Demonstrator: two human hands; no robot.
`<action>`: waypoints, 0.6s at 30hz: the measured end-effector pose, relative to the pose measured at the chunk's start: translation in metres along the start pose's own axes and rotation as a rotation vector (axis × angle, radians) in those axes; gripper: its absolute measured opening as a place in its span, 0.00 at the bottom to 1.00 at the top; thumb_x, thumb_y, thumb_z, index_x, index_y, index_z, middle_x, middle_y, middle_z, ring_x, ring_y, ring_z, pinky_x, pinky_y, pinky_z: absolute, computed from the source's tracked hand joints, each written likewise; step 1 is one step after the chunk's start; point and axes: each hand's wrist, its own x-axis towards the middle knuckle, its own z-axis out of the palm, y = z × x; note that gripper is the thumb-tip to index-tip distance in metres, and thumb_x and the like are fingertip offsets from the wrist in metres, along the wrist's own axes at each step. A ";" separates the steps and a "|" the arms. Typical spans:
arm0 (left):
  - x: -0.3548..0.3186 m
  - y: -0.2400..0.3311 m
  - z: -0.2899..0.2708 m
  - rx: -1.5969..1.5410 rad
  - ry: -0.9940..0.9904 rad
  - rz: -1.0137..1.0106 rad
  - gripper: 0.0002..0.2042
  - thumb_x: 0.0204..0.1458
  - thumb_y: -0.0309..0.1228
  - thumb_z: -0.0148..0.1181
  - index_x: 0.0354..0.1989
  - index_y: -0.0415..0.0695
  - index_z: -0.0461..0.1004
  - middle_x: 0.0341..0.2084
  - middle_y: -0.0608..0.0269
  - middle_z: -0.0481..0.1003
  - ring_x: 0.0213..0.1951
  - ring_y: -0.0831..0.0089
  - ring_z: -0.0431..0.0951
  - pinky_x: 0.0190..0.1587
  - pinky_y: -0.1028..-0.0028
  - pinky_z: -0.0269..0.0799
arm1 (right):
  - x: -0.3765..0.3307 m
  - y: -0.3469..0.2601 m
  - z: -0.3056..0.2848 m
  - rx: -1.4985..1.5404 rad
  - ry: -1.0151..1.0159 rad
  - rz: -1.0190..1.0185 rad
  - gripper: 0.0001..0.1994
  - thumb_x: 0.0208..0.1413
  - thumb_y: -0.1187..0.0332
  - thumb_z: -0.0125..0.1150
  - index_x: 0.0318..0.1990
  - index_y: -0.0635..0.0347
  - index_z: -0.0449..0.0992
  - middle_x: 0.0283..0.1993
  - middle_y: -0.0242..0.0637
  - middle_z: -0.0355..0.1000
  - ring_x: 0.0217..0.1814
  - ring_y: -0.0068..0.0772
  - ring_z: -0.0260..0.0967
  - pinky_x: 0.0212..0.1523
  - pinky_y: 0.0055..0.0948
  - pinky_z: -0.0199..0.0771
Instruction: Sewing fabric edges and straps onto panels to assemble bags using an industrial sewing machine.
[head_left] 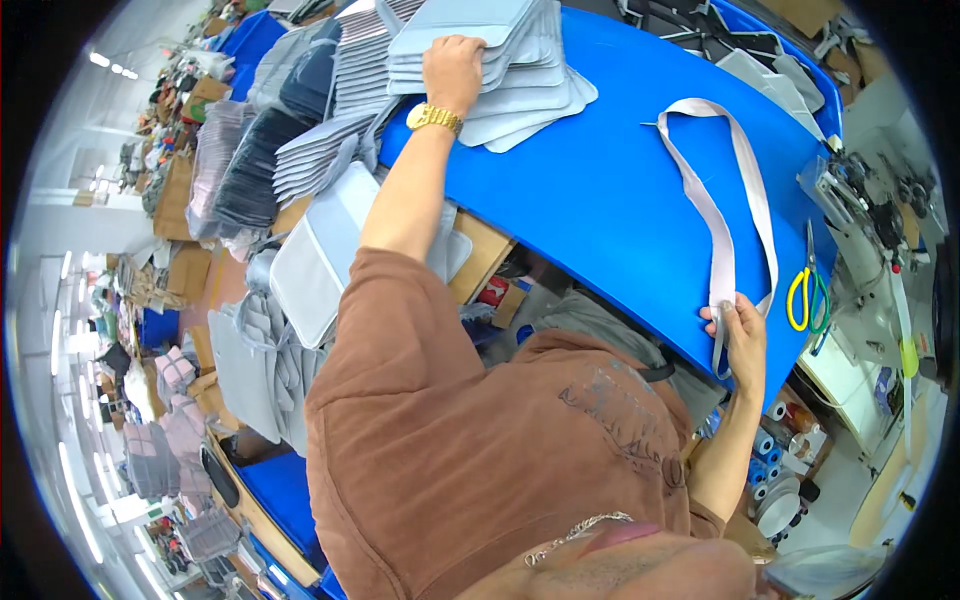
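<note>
My left hand (455, 72), with a gold watch at its wrist, reaches to the far side of the blue table. Its fingers are curled closed on the top grey fabric panel (508, 28) of a fanned stack with rounded corners. At the right of the table, my right hand (740, 338) pinches one end of a pale pinkish-grey fabric strap (722, 255) between thumb and fingers. The rest of the strap loops away across the table top, and a short tail hangs below the fingers.
Scissors (819, 296) with yellow and green handles lie right of my right hand. A sewing machine (850, 215) stands beyond them. More grey panels (325, 250) are piled left of the blue table (590, 215). A blue bin (838, 105) holds dark and grey pieces at the far right.
</note>
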 end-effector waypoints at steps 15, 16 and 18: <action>-0.110 0.258 -0.077 -0.966 -0.600 0.251 0.07 0.52 0.28 0.63 0.39 0.44 0.79 0.36 0.60 0.78 0.34 0.63 0.78 0.37 0.70 0.74 | -0.031 0.019 0.062 -0.035 0.105 -0.142 0.10 0.62 0.67 0.57 0.43 0.66 0.77 0.25 0.27 0.71 0.28 0.16 0.62 0.29 0.22 0.64; -0.097 0.252 -0.063 -0.928 -0.465 0.372 0.09 0.53 0.29 0.63 0.41 0.43 0.78 0.38 0.59 0.78 0.36 0.64 0.79 0.39 0.71 0.74 | -0.034 0.019 0.063 -0.088 0.123 -0.148 0.10 0.62 0.67 0.58 0.43 0.65 0.77 0.23 0.29 0.67 0.26 0.17 0.58 0.27 0.26 0.61; -0.079 0.247 -0.047 -0.943 -0.431 0.502 0.07 0.53 0.32 0.62 0.37 0.44 0.79 0.34 0.59 0.78 0.34 0.61 0.78 0.37 0.65 0.73 | -0.038 0.019 0.064 -0.095 0.103 -0.207 0.10 0.62 0.66 0.58 0.42 0.65 0.76 0.22 0.31 0.66 0.25 0.19 0.58 0.26 0.26 0.60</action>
